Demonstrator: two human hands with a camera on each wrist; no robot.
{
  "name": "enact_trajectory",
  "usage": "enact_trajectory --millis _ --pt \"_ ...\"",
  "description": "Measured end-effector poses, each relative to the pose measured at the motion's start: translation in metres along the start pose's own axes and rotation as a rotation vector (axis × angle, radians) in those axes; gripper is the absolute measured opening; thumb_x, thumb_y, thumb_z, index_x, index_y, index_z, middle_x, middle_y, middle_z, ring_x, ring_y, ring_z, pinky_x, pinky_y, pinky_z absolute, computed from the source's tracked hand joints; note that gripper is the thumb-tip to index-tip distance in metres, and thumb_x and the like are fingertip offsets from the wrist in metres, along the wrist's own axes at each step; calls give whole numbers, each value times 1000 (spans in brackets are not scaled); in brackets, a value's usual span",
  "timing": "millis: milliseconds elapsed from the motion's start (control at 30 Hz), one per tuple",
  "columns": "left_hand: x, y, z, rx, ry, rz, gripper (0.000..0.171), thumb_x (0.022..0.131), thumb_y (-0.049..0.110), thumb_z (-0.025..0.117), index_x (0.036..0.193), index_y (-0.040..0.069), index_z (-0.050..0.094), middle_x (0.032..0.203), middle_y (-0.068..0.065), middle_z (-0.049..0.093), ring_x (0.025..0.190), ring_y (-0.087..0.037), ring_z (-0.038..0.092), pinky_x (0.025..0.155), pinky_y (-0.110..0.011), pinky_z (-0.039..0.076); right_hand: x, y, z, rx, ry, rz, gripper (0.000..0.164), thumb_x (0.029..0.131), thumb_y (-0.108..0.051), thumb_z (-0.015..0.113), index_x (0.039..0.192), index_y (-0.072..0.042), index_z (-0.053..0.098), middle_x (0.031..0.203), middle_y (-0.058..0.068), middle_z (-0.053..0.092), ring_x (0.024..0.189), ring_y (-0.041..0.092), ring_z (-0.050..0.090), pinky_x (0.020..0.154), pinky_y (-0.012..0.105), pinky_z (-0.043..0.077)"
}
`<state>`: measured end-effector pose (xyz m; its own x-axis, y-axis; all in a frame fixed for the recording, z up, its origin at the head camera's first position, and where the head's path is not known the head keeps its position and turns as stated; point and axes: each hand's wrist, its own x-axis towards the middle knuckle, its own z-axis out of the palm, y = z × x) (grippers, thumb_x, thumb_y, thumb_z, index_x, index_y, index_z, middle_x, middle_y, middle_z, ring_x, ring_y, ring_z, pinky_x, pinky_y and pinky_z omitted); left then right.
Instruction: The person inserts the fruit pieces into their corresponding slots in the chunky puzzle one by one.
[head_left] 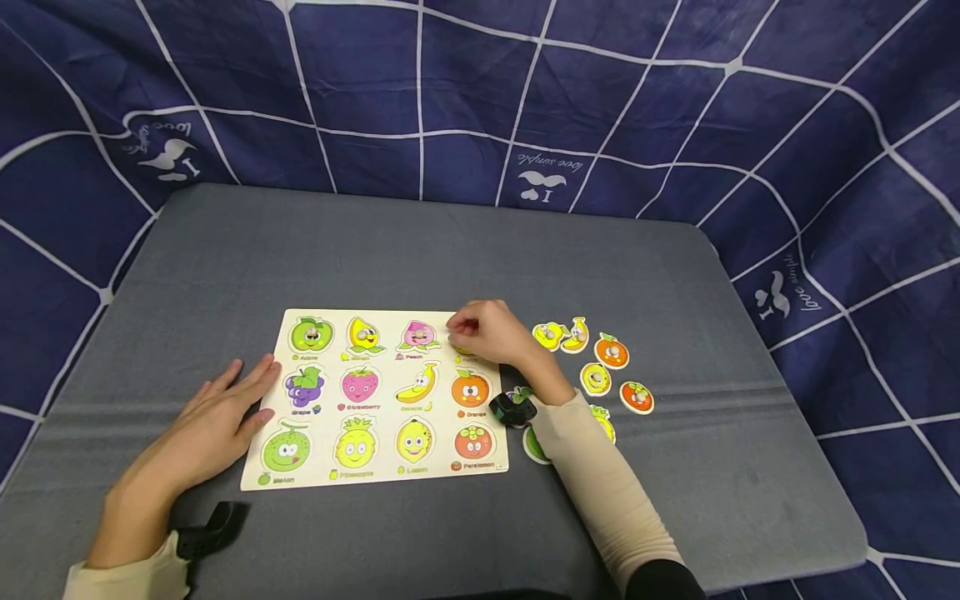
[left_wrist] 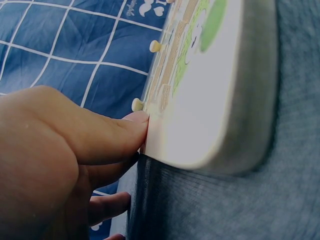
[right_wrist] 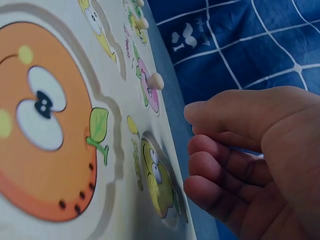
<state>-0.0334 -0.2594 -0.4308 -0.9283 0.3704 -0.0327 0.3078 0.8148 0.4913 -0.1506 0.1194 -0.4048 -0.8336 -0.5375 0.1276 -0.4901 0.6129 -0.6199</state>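
A pale wooden fruit puzzle board point(head_left: 322, 439) lies on the grey table. My left hand point(head_left: 217, 425) is at its left edge with fingers extended; in the left wrist view the thumb point(left_wrist: 135, 127) touches the edge. My right hand point(head_left: 491, 333) hovers over the top right corner, fingers loosely curled. Nothing shows between thumb and fingers in the right wrist view, where a yellow-green fruit picture without a knob point(right_wrist: 157, 182) lies close by. Knobbed apple point(head_left: 311, 335), yellow fruit point(head_left: 363, 335) and peach point(head_left: 418, 336) pieces sit in the top row.
Loose knobbed pieces lie right of the board: a banana point(head_left: 575, 336), an orange point(head_left: 611, 352), a round yellow fruit point(head_left: 596, 379), a persimmon point(head_left: 637, 397) and others. The right forearm partly covers several. A blue checked curtain point(head_left: 472, 92) surrounds the table point(head_left: 420, 258).
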Motion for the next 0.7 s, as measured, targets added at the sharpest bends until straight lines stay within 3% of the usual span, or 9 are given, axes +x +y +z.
enact_trajectory --millis 367,700 --pt "-1 0 0 -7 -10 -11 63 97 8 61 151 -5 31 156 -25 26 141 -56 14 104 -77 11 -13 8 -6 11 95 29 10 84 -10 76 90 -2 76 76 1 66 67 10 57 63 21 48" --pt "1 0 1 6 -15 -9 62 97 8 62 150 -6 33 156 -26 27 141 -57 15 102 -77 13 -31 23 -17 5 146 115 12 85 -12 77 92 -1 77 77 2 67 67 12 59 63 24 49"
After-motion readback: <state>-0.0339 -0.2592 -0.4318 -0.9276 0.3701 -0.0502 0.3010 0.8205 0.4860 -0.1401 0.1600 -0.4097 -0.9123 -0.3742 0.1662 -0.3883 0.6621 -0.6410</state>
